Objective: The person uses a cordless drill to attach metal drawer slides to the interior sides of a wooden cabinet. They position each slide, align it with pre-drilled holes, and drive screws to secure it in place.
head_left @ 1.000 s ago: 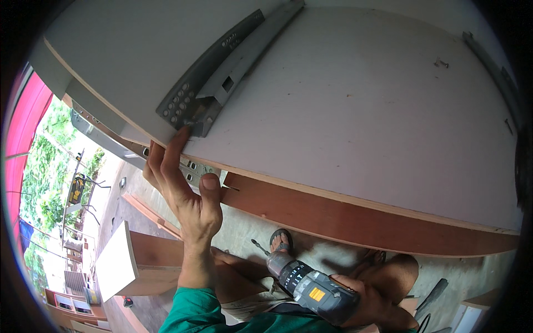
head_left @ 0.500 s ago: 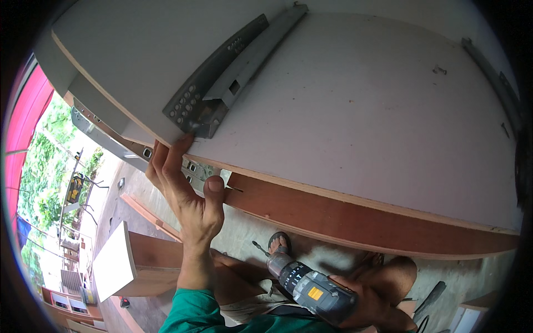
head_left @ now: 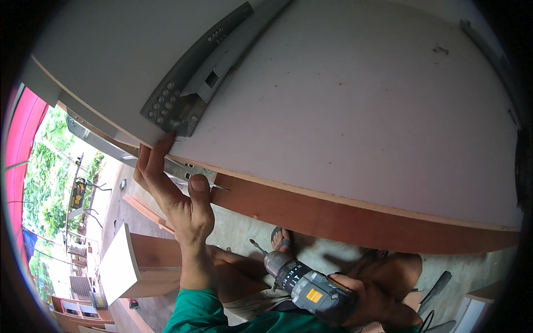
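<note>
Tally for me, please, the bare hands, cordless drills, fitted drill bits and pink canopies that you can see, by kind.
Bare hands: 2 (left hand at the white panel edge, right hand gripping the drill)
Cordless drill: 1
Fitted drill bit: 1
Pink canopy: 1
Total: 5

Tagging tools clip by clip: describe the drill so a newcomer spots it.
Find the big pale panel filling the upper picture. Below, at bottom centre, the right hand grips the drill. Unlike the legs beside it, it bears a yellow patch.
</note>
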Demonstrator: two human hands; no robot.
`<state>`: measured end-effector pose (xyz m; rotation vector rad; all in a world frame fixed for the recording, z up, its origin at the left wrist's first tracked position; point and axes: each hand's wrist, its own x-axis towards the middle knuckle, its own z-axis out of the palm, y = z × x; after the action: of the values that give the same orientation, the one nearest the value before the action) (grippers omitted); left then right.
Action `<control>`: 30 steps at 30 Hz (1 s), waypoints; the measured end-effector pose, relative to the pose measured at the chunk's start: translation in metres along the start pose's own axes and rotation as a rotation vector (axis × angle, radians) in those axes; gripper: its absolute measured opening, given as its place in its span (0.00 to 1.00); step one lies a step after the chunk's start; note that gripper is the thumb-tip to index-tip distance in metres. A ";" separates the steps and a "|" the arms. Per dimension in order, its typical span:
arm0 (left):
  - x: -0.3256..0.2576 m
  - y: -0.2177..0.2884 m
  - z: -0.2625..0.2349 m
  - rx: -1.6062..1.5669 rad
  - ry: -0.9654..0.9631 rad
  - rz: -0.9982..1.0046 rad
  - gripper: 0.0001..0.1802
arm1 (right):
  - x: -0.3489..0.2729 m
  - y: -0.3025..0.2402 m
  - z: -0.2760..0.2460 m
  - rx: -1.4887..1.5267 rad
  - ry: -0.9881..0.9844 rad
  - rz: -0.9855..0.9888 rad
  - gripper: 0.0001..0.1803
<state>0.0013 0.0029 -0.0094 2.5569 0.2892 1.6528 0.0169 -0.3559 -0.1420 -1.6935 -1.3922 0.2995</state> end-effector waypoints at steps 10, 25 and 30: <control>-0.001 0.001 -0.005 0.038 -0.038 0.024 0.42 | -0.015 -0.004 -0.003 0.161 -0.036 0.143 0.53; -0.031 -0.005 -0.058 -0.385 -0.039 -0.019 0.31 | 0.011 -0.042 -0.022 0.672 0.438 0.423 0.19; -0.064 0.012 -0.075 -0.737 -0.446 -0.132 0.19 | 0.009 -0.048 -0.020 0.846 0.560 0.430 0.39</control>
<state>-0.0908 -0.0245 -0.0336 2.1673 -0.1586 0.8640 0.0013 -0.3590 -0.0918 -1.1877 -0.3710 0.5158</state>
